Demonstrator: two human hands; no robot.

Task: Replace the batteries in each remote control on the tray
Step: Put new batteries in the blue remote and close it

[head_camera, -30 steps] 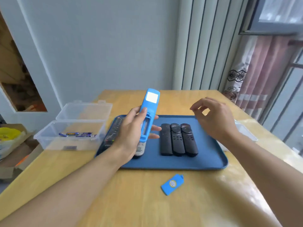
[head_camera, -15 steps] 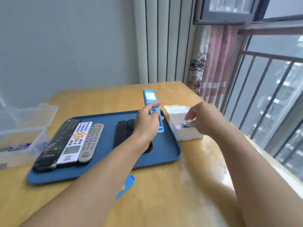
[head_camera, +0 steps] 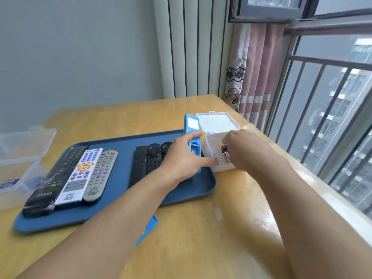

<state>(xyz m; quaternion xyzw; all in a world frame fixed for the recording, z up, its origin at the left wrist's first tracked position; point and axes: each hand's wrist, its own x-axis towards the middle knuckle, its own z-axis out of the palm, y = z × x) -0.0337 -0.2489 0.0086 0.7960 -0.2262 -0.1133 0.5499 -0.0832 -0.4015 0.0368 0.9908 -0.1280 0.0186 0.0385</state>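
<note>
My left hand (head_camera: 185,158) grips the blue remote (head_camera: 192,125) back-up at the right end of the blue tray (head_camera: 124,141), its battery bay uncovered. My right hand (head_camera: 247,150) reaches down into the small white box (head_camera: 211,146) just right of the tray, fingers curled around a battery (head_camera: 224,149) that shows through the box wall. On the tray lie a black remote (head_camera: 58,178), a white remote (head_camera: 80,174), a grey remote (head_camera: 100,174) and three black remotes (head_camera: 149,160) partly hidden by my left hand. The blue battery cover (head_camera: 148,228) lies on the table under my left forearm.
A clear plastic box (head_camera: 20,158) with blue battery packs (head_camera: 8,183) stands at the left table edge. The white box's lid (head_camera: 217,121) is flipped back. The wooden table (head_camera: 201,228) ends at a window sill and railing on the right.
My view swung right. My left hand carried the blue remote to the tray's right end, beside the white box. My right hand went from above the tray down into that box.
</note>
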